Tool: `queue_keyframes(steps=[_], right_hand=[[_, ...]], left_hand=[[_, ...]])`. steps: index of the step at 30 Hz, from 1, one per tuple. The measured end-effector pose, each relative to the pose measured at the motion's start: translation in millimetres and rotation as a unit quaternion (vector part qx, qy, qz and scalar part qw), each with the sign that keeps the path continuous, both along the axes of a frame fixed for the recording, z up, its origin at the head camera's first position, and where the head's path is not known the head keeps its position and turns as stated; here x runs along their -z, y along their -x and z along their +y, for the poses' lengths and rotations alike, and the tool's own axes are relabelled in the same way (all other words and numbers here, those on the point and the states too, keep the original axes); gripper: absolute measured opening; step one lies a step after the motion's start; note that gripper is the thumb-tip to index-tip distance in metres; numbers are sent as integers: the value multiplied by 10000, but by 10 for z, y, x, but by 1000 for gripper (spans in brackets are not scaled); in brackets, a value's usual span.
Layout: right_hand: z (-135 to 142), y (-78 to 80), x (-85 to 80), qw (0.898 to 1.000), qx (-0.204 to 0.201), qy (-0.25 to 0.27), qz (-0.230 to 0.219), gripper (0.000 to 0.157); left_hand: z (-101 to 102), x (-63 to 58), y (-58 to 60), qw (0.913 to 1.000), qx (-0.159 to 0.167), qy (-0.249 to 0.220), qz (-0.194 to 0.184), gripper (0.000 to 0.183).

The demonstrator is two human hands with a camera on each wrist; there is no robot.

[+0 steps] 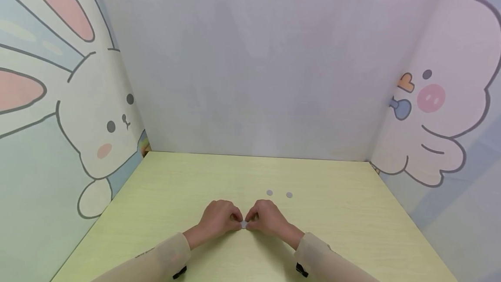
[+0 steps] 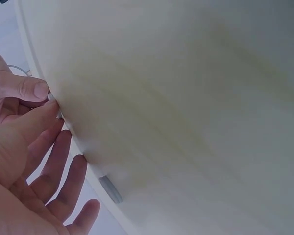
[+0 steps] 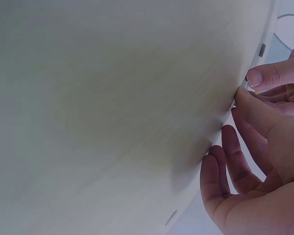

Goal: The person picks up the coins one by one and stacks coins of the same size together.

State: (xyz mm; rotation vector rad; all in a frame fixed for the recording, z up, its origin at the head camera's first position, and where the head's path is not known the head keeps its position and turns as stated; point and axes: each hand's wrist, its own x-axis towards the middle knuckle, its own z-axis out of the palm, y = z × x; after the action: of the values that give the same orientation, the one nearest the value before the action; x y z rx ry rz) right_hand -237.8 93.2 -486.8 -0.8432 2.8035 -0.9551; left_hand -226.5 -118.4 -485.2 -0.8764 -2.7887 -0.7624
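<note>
A small silvery coin (image 1: 243,224) lies between the fingertips of both hands on the near middle of the table. My left hand (image 1: 220,219) pinches it from the left, thumb and forefinger at its edge. From the other side my right hand (image 1: 269,217) pinches it the same way. In the left wrist view the other fingers of the left hand (image 2: 44,161) spread loosely along the tabletop. The right hand (image 3: 264,147) covers most of the coin in its own wrist view.
Beyond the right hand lie two more round grey pieces, a nearer-left coin (image 1: 269,193) and a right-hand coin (image 1: 289,195). A thick grey piece (image 2: 110,189) shows edge-on in the left wrist view. Printed curtains enclose the pale wooden table (image 1: 188,177) on three sides.
</note>
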Motion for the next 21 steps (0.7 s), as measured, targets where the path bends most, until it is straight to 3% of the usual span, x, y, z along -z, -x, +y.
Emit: queue_keyframes(steps=[14, 21], right_hand=[[157, 13, 2, 9998, 99, -149, 42, 11], [329, 33, 12, 9996, 54, -66, 272, 11]], left_hand=[[12, -8, -9, 9999, -98, 62, -2, 9], [22, -10, -17, 9998, -117, 89, -100, 9]])
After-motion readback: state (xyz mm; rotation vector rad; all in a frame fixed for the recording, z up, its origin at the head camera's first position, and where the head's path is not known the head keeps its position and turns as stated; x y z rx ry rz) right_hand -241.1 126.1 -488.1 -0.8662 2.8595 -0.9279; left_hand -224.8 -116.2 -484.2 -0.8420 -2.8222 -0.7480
